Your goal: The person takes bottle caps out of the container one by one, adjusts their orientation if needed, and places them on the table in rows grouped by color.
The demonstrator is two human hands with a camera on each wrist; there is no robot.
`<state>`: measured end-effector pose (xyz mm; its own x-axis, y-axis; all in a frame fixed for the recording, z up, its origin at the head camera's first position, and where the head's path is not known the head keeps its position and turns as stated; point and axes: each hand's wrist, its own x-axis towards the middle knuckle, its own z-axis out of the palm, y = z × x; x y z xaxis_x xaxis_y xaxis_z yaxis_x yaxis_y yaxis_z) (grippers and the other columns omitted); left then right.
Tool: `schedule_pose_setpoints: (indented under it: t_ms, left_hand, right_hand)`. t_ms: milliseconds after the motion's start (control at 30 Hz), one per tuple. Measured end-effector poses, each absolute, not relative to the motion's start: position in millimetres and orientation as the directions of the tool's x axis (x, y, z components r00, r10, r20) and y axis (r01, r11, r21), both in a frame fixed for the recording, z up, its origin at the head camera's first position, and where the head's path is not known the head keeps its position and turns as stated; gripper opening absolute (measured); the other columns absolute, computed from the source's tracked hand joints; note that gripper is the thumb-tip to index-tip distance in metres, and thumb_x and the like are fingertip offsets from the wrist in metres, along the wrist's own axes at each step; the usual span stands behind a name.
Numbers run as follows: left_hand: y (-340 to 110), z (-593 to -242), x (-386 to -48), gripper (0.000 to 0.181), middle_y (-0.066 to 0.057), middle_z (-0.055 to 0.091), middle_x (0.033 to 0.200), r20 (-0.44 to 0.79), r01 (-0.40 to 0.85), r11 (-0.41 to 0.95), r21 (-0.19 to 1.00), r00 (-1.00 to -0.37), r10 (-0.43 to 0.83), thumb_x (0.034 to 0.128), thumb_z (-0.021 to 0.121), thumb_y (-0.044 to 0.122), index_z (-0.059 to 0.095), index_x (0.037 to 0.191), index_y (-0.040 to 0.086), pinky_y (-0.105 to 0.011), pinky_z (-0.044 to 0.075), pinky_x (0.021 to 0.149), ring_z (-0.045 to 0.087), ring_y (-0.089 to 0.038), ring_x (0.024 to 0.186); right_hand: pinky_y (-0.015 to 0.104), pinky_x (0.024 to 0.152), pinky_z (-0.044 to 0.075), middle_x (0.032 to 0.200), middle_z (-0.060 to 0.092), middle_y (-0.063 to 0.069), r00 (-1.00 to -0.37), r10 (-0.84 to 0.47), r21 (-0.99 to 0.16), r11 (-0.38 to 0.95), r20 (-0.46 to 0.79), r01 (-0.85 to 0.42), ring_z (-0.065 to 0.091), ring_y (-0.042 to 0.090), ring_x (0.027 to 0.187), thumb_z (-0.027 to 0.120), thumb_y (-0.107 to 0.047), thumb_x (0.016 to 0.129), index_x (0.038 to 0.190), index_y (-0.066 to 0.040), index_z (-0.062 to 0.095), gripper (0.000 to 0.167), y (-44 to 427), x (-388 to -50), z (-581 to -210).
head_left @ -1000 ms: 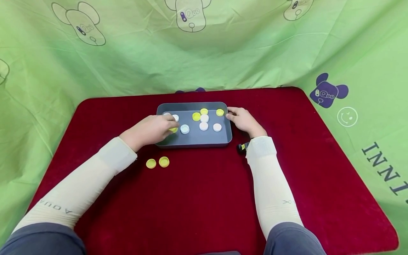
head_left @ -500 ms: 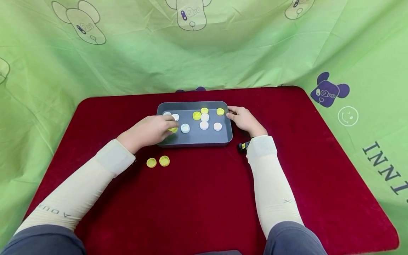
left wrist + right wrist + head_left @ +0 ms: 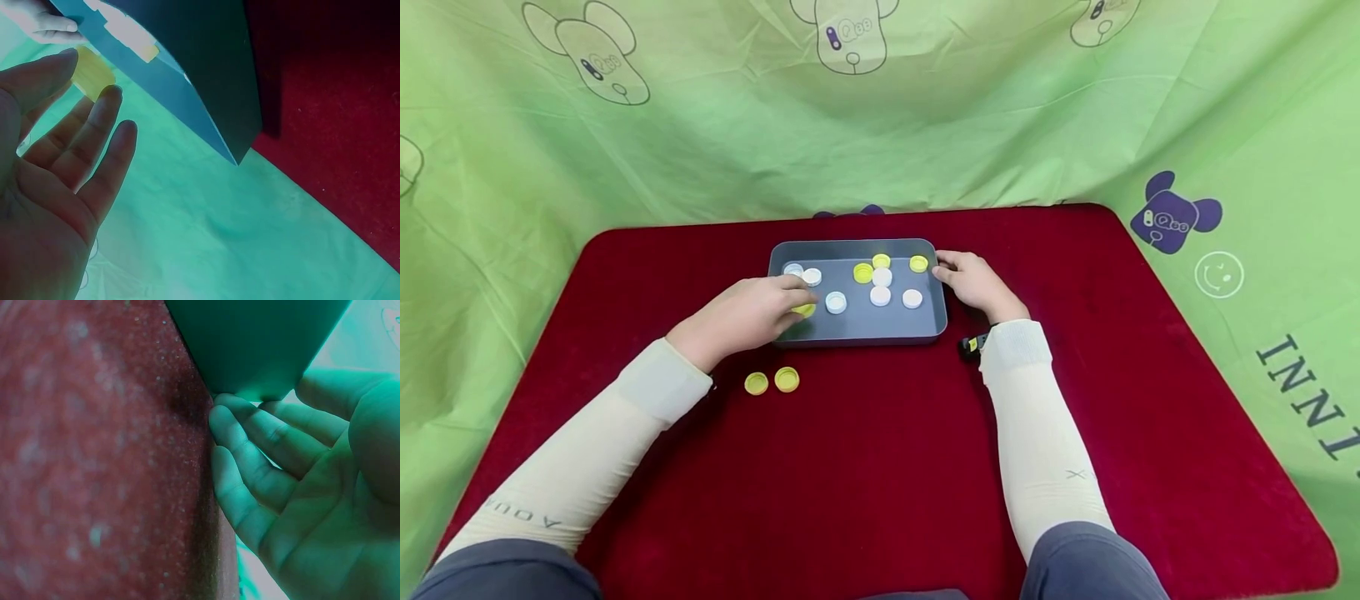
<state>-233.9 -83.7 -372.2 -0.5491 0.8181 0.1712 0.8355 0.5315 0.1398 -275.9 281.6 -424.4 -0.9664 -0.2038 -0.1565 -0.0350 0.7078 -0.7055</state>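
In the head view, a grey rectangular tray (image 3: 857, 340) holds white and yellow bottle caps. My left hand (image 3: 737, 315) is over the tray's left end and pinches a yellow bottle cap (image 3: 805, 310); in the left wrist view that bottle cap (image 3: 94, 74) sits between thumb and fingertips. My right hand (image 3: 976, 285) holds the tray's right end, thumb at the rim; the right wrist view has its fingers (image 3: 240, 440) against the outer wall near the table. Beside the left hand in the tray lie a white cap (image 3: 812, 277) and a pale blue-white cap (image 3: 836, 302).
Two yellow caps (image 3: 772, 382) lie on the red tablecloth (image 3: 850, 467) in front of the tray. Several more caps (image 3: 881, 277) lie in its middle and right. A small black object (image 3: 970, 347) shows by the right wrist. A green curtain (image 3: 865, 150) surrounds the table.
My left hand has drawn back slightly to the left and toward me, and the pinched yellow cap has shifted with it. The right hand and tray have stayed in place.
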Motion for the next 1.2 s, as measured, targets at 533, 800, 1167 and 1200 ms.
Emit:
schedule_pose_setpoints:
  t_ms: [533,800,1167,1200]
  left_hand:
    - [-88,-378,-221,0.032,-0.005,0.064,0.108,0.215,0.839,0.521,0.157,-0.543,0.812,0.0823,0.076,0.005,0.071,0.114,0.006,-0.036,0.054,0.076,0.064,-0.02,0.093]
    - [-86,-380,-214,0.031,-0.004,0.063,0.105,0.232,0.847,0.506,0.164,-0.532,0.814,0.0825,0.074,0.002,0.072,0.113,0.006,-0.034,0.054,0.073,0.063,-0.017,0.085]
    - [-84,-380,-206,0.031,-0.003,0.063,0.104,0.246,0.843,0.509,0.175,-0.538,0.807,0.0822,0.076,0.005,0.072,0.113,0.006,-0.033,0.054,0.07,0.064,-0.016,0.08]
    - [-84,-380,-206,0.031,-0.003,0.063,0.104,0.247,0.844,0.508,0.175,-0.537,0.807,0.082,0.076,0.005,0.072,0.113,0.006,-0.033,0.054,0.07,0.063,-0.015,0.08]
  right_hand:
    - [0.043,0.11,0.03,0.144,0.046,0.014,-0.967,-0.204,-0.712,0.701,-0.15,-0.037,0.039,0.026,0.135,0.051,-0.023,0.102,0.146,-0.004,0.043,0.049,281,-275,-426]
    - [0.043,0.109,0.03,0.144,0.047,0.014,-0.965,-0.206,-0.707,0.706,-0.164,-0.031,0.039,0.026,0.135,0.051,-0.025,0.102,0.148,-0.005,0.041,0.051,282,-275,-424]
    - [0.044,0.11,0.029,0.147,0.043,0.013,-0.964,-0.207,-0.705,0.708,-0.168,-0.03,0.037,0.027,0.136,0.051,-0.025,0.101,0.148,-0.005,0.041,0.051,283,-277,-426]
    - [0.044,0.11,0.029,0.146,0.044,0.013,-0.965,-0.205,-0.704,0.71,-0.166,-0.03,0.037,0.027,0.136,0.051,-0.025,0.101,0.148,-0.005,0.041,0.051,283,-277,-426]
